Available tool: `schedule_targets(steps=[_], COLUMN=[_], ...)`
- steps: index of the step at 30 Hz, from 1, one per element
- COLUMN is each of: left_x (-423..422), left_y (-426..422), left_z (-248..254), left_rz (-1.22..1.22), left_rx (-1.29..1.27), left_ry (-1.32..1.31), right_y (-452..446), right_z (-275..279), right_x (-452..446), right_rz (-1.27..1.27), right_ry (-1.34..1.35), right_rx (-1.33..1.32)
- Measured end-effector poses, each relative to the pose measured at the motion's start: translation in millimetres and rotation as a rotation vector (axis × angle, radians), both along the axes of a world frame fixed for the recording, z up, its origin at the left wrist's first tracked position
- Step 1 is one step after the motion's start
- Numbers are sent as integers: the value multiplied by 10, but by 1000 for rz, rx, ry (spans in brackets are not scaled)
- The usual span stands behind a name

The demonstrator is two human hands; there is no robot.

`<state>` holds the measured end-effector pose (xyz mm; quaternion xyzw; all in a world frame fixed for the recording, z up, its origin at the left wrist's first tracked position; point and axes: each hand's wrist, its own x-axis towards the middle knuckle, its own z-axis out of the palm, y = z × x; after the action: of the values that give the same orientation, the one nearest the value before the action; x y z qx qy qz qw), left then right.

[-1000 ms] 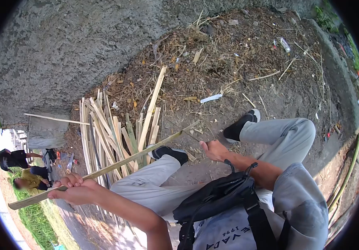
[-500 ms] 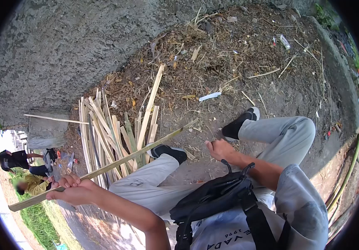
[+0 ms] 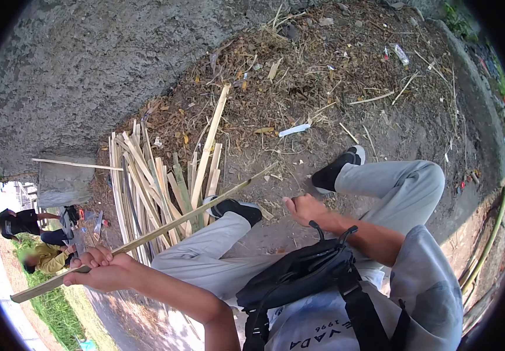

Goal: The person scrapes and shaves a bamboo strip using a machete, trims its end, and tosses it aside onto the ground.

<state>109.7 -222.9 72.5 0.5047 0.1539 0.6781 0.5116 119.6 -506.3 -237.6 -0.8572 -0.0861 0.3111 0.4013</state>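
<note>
My left hand (image 3: 101, 270) is closed around a long, narrow bamboo strip (image 3: 188, 218) near its lower-left end. The strip slants up to the right, passing over one shoe, and its far end is above my right hand. My right hand (image 3: 306, 210) is closed, thumb toward the strip, apart from it. What it holds is too thin or hidden to make out. Many split bamboo strips (image 3: 147, 181) lie in a loose pile beyond the held strip, beside my foot.
A rough concrete wall (image 3: 88, 70) borders the ground at upper left. Two people, one in dark clothes (image 3: 21, 222) and one in a yellow top (image 3: 47, 257), are at far left. A black bag (image 3: 299, 269) hangs at my front. Leaves, bamboo scraps and a plastic bottle (image 3: 401, 55) litter the dirt.
My right hand has moved slightly away from the held strip, then a little to the right. My left hand keeps its grip. The view has shifted slightly.
</note>
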Motion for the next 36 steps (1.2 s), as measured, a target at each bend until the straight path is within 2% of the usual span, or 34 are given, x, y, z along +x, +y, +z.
schedule_targets(steps=[3, 8, 11, 13, 16, 19, 23, 26, 29, 32, 33, 36], left_x=[-74, -21, 19, -48, -17, -34, -56, -63, -39, -48, -38, -7], left_y=[85, -55, -85, -79, -7, 30, 64, 96, 110, 88, 58, 35], left_z=[-43, 13, 49, 22, -17, -23, -18, -26, -36, -37, -21, 20], left_rz=[-16, 38, 36, 45, 47, 54, 52, 29, 23, 30, 37, 59], left_rx=[5, 5, -12, -17, -10, -6, -2, 10, -4, -21, -21, -37], left_ry=[18, 15, 2, 15, 1, 13, 22, 25, 22, 20, 15, 9], right_y=[-78, -89, -59, -28, 18, -119, -202, -136, -98, -199, -291, -241], right_z=[-318, -940, -707, -252, 53, -364, -599, -475, -70, -744, -510, -657], right_x=[48, 144, 220, 108, -68, 52, 241, 176, 41, 61, 161, 213], right_rz=[-12, -49, -55, 4, 5, -44, -47, -9, -19, -87, -70, -111], right_ry=[121, 24, 22, 19, -38, 80, 68, 28, 97, 120, 143, 133], right_rx=[-130, -159, -101, -27, 33, -149, -151, -120, -79, -150, -199, -231])
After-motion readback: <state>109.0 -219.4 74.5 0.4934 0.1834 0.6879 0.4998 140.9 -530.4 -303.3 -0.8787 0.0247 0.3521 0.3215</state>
